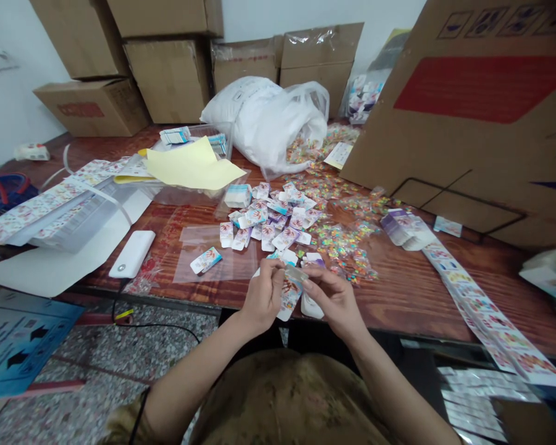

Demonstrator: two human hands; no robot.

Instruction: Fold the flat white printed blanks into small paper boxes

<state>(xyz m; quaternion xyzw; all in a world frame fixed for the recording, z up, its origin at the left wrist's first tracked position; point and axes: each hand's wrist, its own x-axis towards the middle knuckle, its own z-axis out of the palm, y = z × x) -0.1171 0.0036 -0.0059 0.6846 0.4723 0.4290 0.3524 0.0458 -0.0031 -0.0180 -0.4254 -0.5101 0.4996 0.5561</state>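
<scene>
Close to the table's front edge, my left hand (265, 295) has its fingers closed on a small printed carton (289, 300). My right hand (336, 300) pinches a small clear packet (296, 274) at the carton's top end; its contents are too small to make out. Beneath the right hand lies another white carton (311, 306), partly hidden by the fingers. Just beyond my hands is a loose pile of small printed cartons (269, 216). To the right of the pile, many clear packets with colourful bits (343, 244) spread over the table. A single carton (206, 261) lies on a clear plastic sheet to the left.
A white sack (254, 117) lies open at the back, with packets beside its mouth. A large cardboard box (467, 142) stands at right, near a long row of flat cartons (482, 303). A white power bank (132, 253) with a cable and yellow paper (194, 164) are at left.
</scene>
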